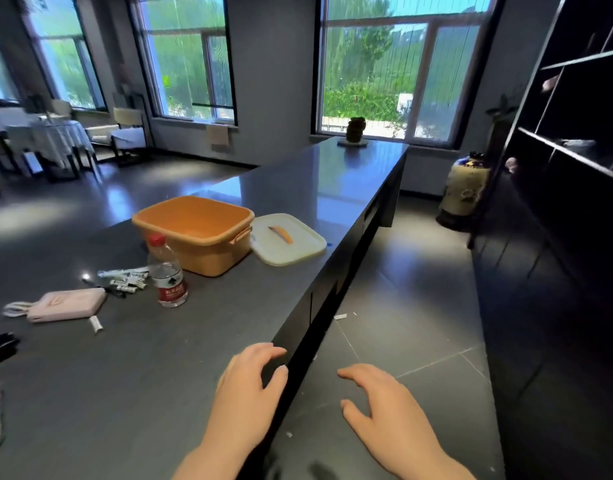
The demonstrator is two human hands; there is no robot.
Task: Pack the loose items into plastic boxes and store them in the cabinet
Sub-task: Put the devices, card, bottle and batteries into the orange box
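Fingers [275, 351] of the left hand [244, 400] are loosely spread and hold nothing, above the near edge of the dark counter [201, 358]. Beside it the right hand [391, 410] hangs relaxed and empty over the tiled floor [419, 289], just off the counter's edge.

Farther along the counter stands the orange plastic box [197, 233], open, with its white lid [287, 239] (orange handle on top) lying just beside it. Nearer lie a water bottle [166, 271], a heap of small white packets [125, 278], a pink pouch [68, 304] and a small white tube [95, 323]. A dark shelving cabinet [575, 150] stands on the right.
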